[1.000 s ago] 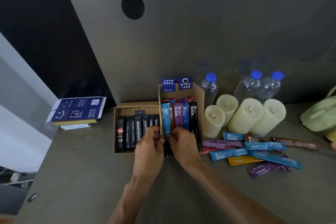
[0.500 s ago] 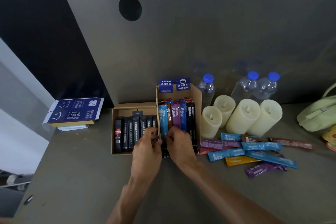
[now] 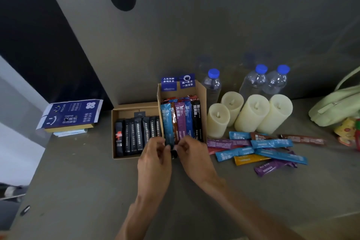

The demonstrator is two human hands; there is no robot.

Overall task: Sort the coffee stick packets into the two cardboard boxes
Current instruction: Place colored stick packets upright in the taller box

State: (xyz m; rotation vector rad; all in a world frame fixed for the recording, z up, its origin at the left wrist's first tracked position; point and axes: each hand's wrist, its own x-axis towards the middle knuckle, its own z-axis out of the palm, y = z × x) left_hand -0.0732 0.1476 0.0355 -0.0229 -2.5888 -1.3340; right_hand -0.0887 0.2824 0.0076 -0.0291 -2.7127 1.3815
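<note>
The left hand [image 3: 154, 161] and right hand [image 3: 195, 159] meet at the near end of the taller box [image 3: 202, 103], fingers curled, both pinching a dark packet [image 3: 174, 153].

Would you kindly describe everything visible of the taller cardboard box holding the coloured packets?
The taller cardboard box is brown card, open-topped, with two blue printed flaps at its back. It stands beside the lower box, on its right. Coloured stick packets lean inside; the left hand and right hand touch their near ends.
</note>
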